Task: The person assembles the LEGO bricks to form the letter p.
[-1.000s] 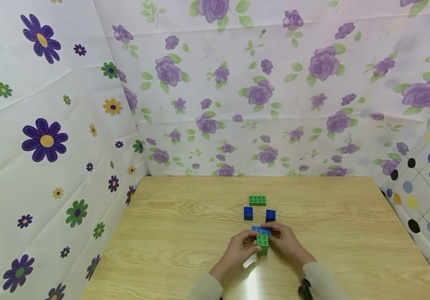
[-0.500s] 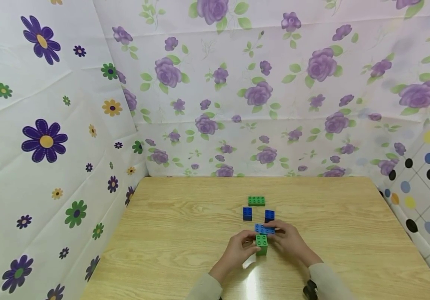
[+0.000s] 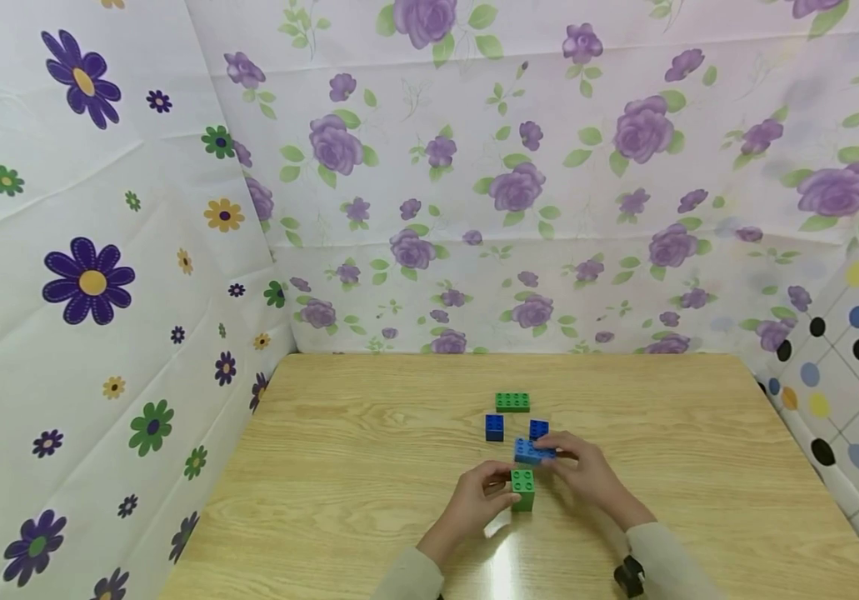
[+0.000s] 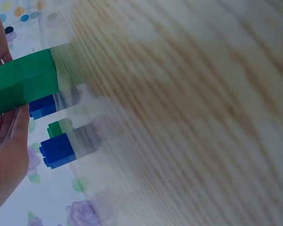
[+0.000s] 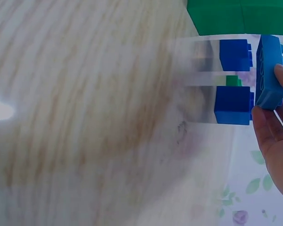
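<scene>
My left hand (image 3: 472, 502) pinches an upright stack of two green toy bricks (image 3: 522, 492) standing on the table, thumb on the near side. A seam across the green stack (image 4: 26, 80) shows in the left wrist view. My right hand (image 3: 590, 477) pinches a lighter blue toy brick (image 3: 526, 451), longer than wide, by its right part. In the right wrist view, this lighter blue brick (image 5: 269, 75) hangs above the table with its studs turned away from the tabletop, apart from the green stack. Fingers cover its right end in the head view.
Two small dark blue bricks, a left one (image 3: 494, 427) and a right one (image 3: 539, 428), stand beyond my hands. A long green brick (image 3: 512, 402) lies behind them. Flower-printed cloth (image 3: 414, 250) rises behind the wooden table (image 3: 354, 467).
My right hand has lifted the lighter blue brick off the green stack's far side and carried it right and away from me. The left hand and green stack stay in place.
</scene>
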The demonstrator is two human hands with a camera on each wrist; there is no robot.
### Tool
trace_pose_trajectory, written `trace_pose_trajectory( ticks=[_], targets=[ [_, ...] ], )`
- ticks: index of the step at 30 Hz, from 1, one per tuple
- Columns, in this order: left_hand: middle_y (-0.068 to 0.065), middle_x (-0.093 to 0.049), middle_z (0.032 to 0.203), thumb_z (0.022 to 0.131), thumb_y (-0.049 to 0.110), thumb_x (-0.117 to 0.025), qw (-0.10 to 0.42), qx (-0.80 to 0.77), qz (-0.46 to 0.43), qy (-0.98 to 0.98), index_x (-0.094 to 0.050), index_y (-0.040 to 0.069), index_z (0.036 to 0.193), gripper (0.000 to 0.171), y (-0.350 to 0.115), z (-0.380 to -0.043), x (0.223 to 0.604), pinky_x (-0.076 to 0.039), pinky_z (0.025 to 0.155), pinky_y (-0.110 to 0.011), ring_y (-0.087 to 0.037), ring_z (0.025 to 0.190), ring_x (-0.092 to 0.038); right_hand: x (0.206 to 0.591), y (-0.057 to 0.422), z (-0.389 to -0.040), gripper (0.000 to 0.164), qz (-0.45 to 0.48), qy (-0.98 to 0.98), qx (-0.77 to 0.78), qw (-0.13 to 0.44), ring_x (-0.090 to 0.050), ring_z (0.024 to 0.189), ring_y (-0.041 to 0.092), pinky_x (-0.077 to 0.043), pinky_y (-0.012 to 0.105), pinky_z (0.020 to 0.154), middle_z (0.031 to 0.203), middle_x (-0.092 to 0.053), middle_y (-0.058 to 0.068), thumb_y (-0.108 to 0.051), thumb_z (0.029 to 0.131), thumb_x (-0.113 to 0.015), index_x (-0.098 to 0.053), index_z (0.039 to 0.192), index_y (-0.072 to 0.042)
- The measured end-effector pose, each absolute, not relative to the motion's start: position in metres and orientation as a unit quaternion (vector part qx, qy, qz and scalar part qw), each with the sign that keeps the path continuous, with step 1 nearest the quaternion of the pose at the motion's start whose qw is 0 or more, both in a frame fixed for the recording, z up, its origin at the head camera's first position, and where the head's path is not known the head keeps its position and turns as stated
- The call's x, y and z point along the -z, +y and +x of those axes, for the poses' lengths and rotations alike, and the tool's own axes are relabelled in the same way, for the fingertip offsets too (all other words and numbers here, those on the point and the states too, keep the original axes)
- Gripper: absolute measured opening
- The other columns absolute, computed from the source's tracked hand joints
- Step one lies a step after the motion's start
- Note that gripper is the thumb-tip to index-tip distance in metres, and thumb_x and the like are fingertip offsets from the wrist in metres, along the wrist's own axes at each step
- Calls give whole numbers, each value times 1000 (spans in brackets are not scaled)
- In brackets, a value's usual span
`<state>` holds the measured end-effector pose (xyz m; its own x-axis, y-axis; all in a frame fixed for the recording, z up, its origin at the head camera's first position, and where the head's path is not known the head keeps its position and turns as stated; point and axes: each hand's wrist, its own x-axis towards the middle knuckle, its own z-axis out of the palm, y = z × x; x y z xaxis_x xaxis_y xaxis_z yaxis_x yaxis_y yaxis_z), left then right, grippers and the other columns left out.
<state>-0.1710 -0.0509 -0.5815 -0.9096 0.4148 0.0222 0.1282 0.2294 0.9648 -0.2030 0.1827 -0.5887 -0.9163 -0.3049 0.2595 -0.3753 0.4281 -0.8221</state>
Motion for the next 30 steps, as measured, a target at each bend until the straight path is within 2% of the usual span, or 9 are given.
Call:
trace_pose_trajectory(
  ticks=[9,16,23,30],
  targets=[
    [-1,-63,117,88,7,-70,128,-599,169,772,-61,4,123,36,-50,-173,582,-50,96,-25,-15,110,-59,572,188,-198,25,222,-849,-475,54,-59,110,31,-56,46,86,122,-61,6,-11,90,-67,-68,115,-18],
    [0,-63,116,87,6,-71,132,-609,161,766,-63,9,119,33,-50,-173,583,-51,96,-27,-15,110,-59,567,193,-196,25,234,-848,-471,66,-59,110,32,-56,47,86,122,-61,7,-9,89,-68,-68,113,-16],
    [0,-63,116,87,6,-71,133,-611,161,764,-63,9,119,33,-50,-173,585,-50,97,-27,-15,111,-59,560,193,-188,27,258,-841,-469,79,-59,110,33,-57,46,84,122,-62,11,-8,88,-69,-67,114,-13],
    [0,-62,118,87,6,-71,141,-617,156,758,-62,8,120,34,-50,-175,586,-49,97,-24,-16,112,-59,553,192,-178,24,265,-845,-459,69,-60,110,22,-57,45,84,121,-63,5,-14,90,-68,-68,113,-19]
  ],
)
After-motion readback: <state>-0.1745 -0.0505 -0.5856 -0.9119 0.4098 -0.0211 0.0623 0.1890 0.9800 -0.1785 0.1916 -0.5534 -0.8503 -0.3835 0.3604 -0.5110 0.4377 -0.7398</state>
